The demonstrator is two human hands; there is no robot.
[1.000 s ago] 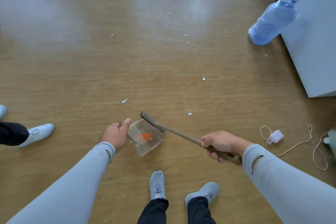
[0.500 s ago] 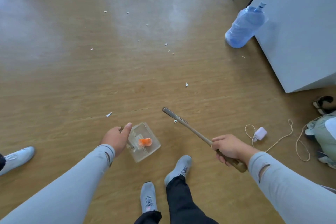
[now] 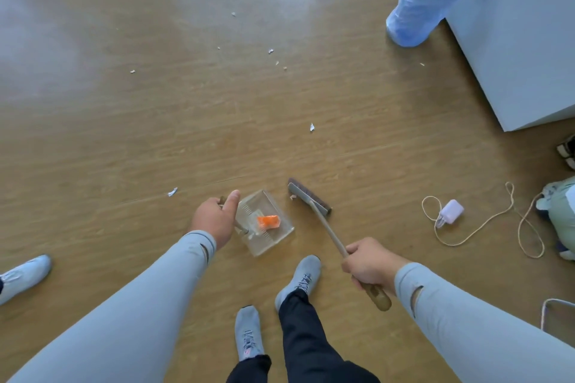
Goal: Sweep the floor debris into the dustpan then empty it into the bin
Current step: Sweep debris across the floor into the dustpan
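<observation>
My left hand (image 3: 214, 218) grips the handle of a clear dustpan (image 3: 280, 235) that holds an orange scrap (image 3: 268, 221). My right hand (image 3: 368, 264) grips the wooden handle of a brush, whose head (image 3: 309, 196) rests on the floor just right of the pan. One small white bit (image 3: 292, 196) lies at the brush head's left end. More white scraps lie on the wooden floor: one (image 3: 172, 191) left of the pan, one (image 3: 312, 127) ahead, several (image 3: 270, 51) farther off. No bin is in view.
A large blue water bottle (image 3: 424, 1) leans against a grey cabinet (image 3: 522, 34) at the upper right. A white charger with cable (image 3: 449, 211) and a bag (image 3: 560, 211) lie at the right. Another person's shoe (image 3: 23, 274) is at the left. My own feet (image 3: 300, 280) stand below the pan.
The brush head has swung from over the pan out to its right and come down on the floor. I have stepped forward; the bottle and cabinet now sit higher and farther right.
</observation>
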